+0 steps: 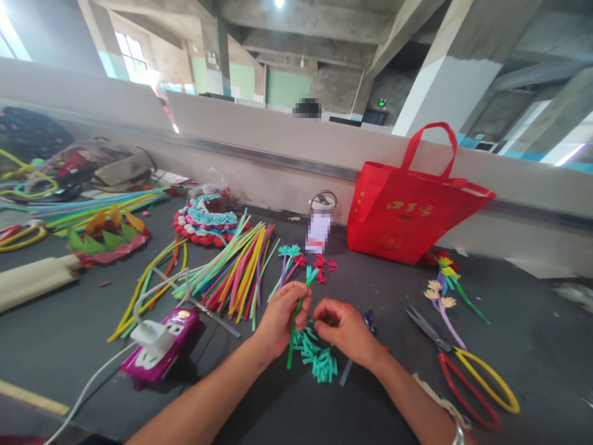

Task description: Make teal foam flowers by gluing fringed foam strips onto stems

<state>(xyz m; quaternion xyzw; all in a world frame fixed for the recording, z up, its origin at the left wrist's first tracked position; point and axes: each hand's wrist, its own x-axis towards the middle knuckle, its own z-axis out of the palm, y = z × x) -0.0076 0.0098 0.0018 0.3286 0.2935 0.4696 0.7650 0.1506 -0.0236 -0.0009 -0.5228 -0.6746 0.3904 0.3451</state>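
Observation:
My left hand pinches a green pipe-cleaner stem that carries a small teal flower at its top. The stem runs down past the fingers toward the dark table. My right hand is closed in a pinch just right of the stem, on something too small to make out. Below both hands lies a heap of short teal pipe-cleaner pieces.
A bundle of coloured pipe cleaners fans out to the left, beside a purple glue gun with a white cord. Scissors with red and yellow handles lie right. Finished flowers, a red tote bag and a jar stand behind.

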